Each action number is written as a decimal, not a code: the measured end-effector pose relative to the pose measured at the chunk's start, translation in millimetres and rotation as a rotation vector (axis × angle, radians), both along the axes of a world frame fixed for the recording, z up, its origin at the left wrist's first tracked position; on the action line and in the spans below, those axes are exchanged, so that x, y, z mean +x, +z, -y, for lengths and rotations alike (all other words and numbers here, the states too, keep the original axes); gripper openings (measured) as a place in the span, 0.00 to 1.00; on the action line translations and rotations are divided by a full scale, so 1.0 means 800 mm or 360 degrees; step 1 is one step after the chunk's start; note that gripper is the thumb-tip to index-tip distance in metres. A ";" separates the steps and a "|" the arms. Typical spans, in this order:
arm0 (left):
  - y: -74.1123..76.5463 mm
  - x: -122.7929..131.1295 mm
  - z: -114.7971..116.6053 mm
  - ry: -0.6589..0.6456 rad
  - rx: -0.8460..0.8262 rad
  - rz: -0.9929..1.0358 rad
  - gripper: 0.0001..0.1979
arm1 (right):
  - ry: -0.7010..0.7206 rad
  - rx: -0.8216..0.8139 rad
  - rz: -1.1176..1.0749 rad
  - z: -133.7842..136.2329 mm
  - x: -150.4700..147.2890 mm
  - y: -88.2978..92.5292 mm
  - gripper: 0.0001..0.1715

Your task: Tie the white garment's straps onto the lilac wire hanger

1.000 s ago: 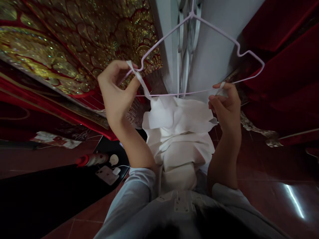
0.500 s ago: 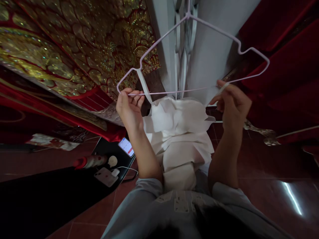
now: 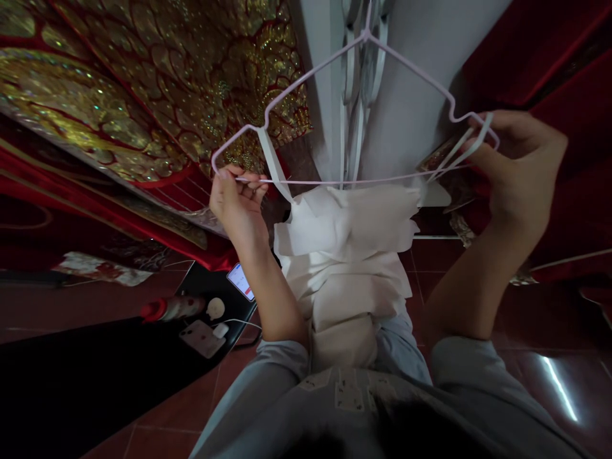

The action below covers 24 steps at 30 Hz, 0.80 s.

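White garment [image 3: 354,287] centre-frame, left strap [image 3: 273,160] on the pink hanger [image 3: 366,36], right strap [image 3: 477,146] now out at the opposite end.

Change: right hand [image 3: 521,169], 2 o'clock, has shifted outward and upward, pinching the right strap at the hanger's tip; can't tell if the loop is fully over. Means both straps now reach the hanger, right one still hand-held, seating unconfirmed. Left hand [image 3: 240,207], 10 o'clock, hasn't let go: fingers curled on the hanger's lower corner, probably steadying it. Lit phone [image 3: 240,281] at 8 o'clock.
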<state>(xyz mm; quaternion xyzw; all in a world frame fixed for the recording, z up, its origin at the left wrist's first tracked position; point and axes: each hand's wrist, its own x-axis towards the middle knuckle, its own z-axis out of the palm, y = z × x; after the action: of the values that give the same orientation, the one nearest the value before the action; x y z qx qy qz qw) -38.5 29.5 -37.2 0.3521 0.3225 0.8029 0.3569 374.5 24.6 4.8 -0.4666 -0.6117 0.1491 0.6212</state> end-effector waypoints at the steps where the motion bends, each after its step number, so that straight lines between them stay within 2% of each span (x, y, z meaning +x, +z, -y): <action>1: 0.000 0.001 0.001 0.0002 0.0016 -0.0007 0.20 | 0.0014 0.0008 0.0103 -0.003 -0.003 0.007 0.21; 4: 0.000 0.003 0.003 0.0033 -0.0043 -0.0023 0.21 | 0.0002 0.0119 0.0275 -0.009 -0.015 0.023 0.21; 6: 0.002 0.005 0.004 0.0052 -0.0122 -0.0017 0.19 | -0.0076 0.0320 0.0244 -0.007 -0.025 0.026 0.23; 9: 0.004 0.009 0.006 0.0065 -0.0138 0.0014 0.17 | -0.0255 0.0630 0.0112 0.011 -0.048 0.021 0.18; 12: 0.003 0.014 0.008 0.0064 -0.0039 -0.0002 0.16 | -0.0261 0.0695 -0.0067 0.038 -0.082 0.005 0.09; 13: 0.003 0.015 0.009 0.0064 -0.0006 -0.0008 0.16 | -0.0138 0.0516 -0.0069 0.048 -0.095 -0.002 0.10; 16: -0.001 0.018 0.012 0.0107 0.0019 -0.0016 0.17 | 0.0343 -0.0344 0.0158 0.069 -0.127 -0.024 0.21; 18: -0.005 0.019 0.013 0.0124 -0.0011 -0.0046 0.18 | 0.0520 -0.0701 0.0210 0.077 -0.139 -0.039 0.26; 19: -0.007 0.019 0.014 0.0122 -0.0026 -0.0068 0.19 | 0.0531 -0.0744 0.0158 0.079 -0.143 -0.045 0.27; 21: -0.009 0.018 0.017 0.0170 -0.0011 -0.0094 0.17 | 0.0457 -0.0675 -0.0007 0.081 -0.146 -0.057 0.31; 24: -0.003 0.019 0.025 0.0532 0.0136 -0.0089 0.14 | 0.0423 -0.0580 -0.0128 0.079 -0.146 -0.070 0.32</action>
<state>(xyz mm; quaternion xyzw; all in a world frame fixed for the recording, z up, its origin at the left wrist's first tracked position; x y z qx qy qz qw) -23.6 9.4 -40.0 0.3306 0.3518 0.8540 0.1941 257.3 -39.0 -50.9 -0.4799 -0.6055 0.3561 0.5255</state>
